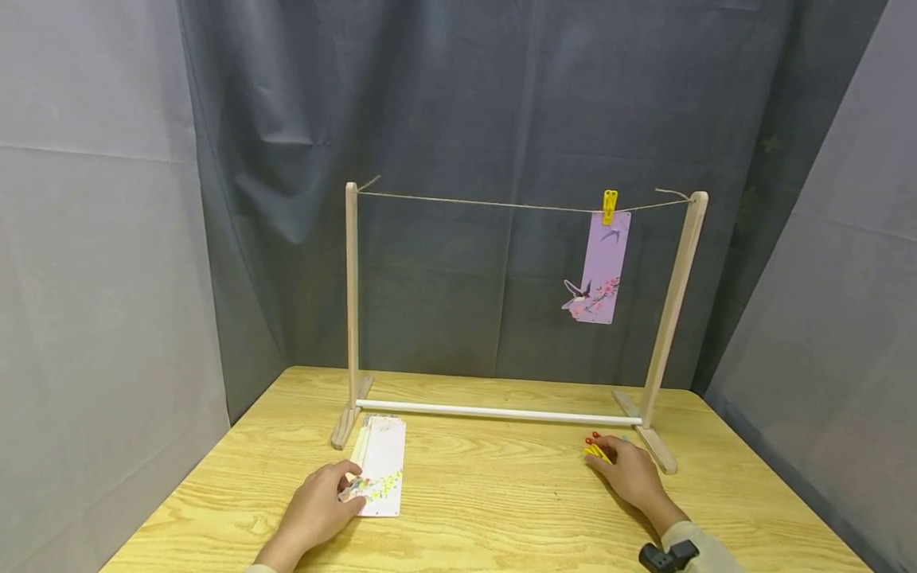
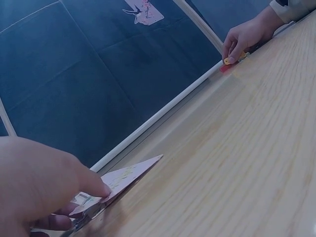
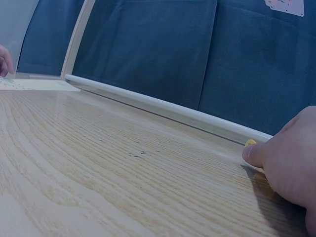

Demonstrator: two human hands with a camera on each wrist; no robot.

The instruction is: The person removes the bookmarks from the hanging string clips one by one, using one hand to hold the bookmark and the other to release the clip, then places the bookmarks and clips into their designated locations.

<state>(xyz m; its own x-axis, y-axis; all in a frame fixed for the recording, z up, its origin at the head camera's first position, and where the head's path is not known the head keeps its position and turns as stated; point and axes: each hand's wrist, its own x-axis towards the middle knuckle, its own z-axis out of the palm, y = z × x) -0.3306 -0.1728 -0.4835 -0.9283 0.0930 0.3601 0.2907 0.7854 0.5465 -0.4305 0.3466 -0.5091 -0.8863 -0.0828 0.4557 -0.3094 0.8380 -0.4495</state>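
Note:
My left hand (image 1: 320,503) pinches the edge of a white bookmark (image 1: 383,465) printed with yellow blossoms and a bird, on top of a small stack. In the left wrist view the thumb lies over this bookmark (image 2: 123,178), which tilts up from the table, with fingers beneath its edge. At the right, my right hand (image 1: 630,475) pinches a yellow clothespin (image 1: 598,454) low over the table; most of the clip is hidden by the fingers in the right wrist view. Red clothespin tips (image 1: 591,438) show just beyond those fingers.
A wooden stand (image 1: 353,294) with a white crossbar (image 1: 494,411) carries a string (image 1: 473,203) between its posts. A purple bookmark (image 1: 603,259) hangs near the string's right end from another yellow clothespin (image 1: 609,205). A bit of teal (image 1: 626,438) shows behind the right hand.

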